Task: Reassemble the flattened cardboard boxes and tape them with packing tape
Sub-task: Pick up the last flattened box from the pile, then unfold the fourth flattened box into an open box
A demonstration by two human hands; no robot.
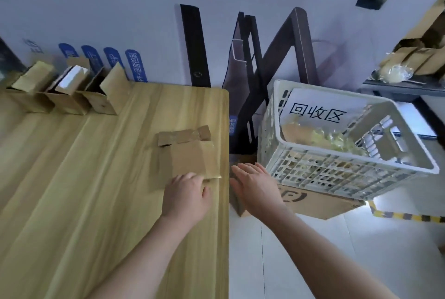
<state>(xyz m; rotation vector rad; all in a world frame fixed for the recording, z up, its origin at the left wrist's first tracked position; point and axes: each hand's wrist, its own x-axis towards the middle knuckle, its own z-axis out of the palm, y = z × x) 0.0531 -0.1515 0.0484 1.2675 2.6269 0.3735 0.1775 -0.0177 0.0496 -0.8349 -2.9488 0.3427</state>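
Observation:
A flattened brown cardboard box lies near the right edge of the wooden table, its flaps pointing away from me. My left hand rests on its near edge, fingers curled over the cardboard and thumb at the side. My right hand hovers just off the table's right edge with straight, spread fingers and holds nothing. Three assembled small cardboard boxes stand in a row at the table's far left, their top flaps up. No tape roll is in view.
A white plastic crate with a paper sign and crumpled wrapping inside sits on a brown carton right of the table. Large flat white cartons lean against the back. A shelf with paper bags is at far right.

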